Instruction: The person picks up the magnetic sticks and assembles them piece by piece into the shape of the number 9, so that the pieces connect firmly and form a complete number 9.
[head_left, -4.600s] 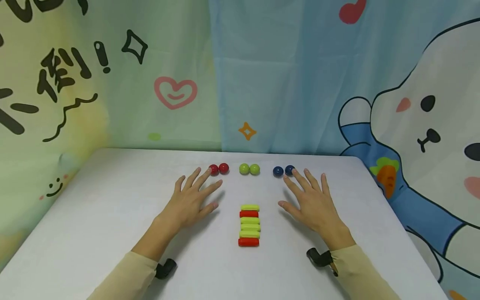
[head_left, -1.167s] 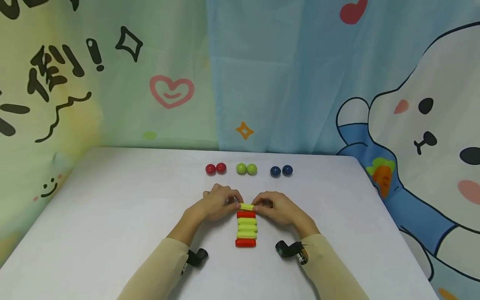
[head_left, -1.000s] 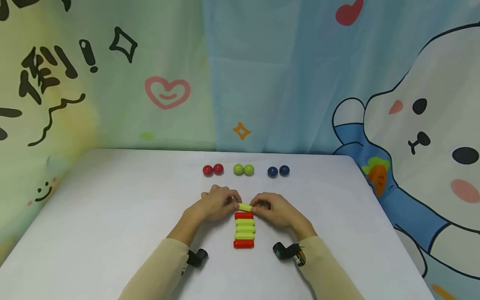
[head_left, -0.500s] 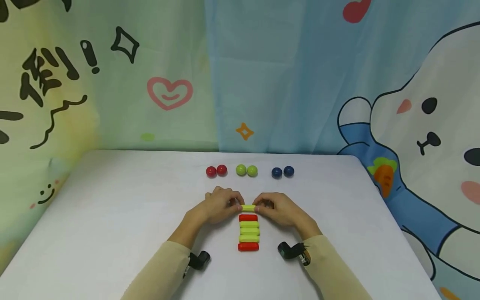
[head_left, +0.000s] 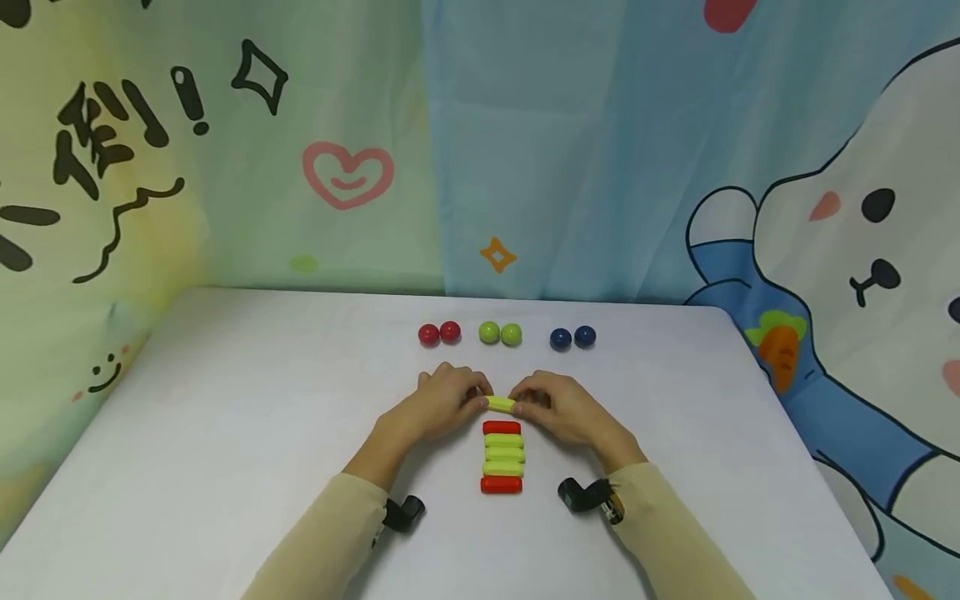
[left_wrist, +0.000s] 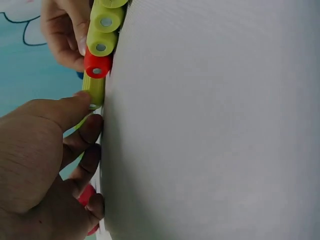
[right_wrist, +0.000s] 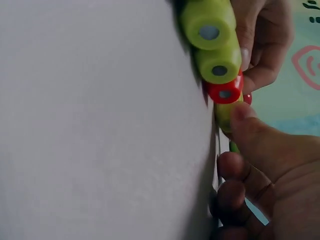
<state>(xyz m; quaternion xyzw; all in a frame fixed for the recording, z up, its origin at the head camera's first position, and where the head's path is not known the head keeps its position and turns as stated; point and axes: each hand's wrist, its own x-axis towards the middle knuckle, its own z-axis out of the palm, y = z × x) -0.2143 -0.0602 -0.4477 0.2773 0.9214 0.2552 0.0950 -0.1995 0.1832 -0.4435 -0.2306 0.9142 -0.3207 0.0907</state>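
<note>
My left hand (head_left: 450, 402) and right hand (head_left: 559, 408) pinch a yellow rod (head_left: 500, 404) by its ends, just beyond a red rod (head_left: 502, 427). It looks light, stiff, rather smooth; holding both ends should steady it.

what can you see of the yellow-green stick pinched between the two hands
The yellow-green stick looks plastic, short, with lengthwise ridges. It is held crosswise, slanting slightly in the head view, beyond the farther red stick, with a gap between. The left hand and right hand each grip one end. Whether it touches the table is unclear.
</note>
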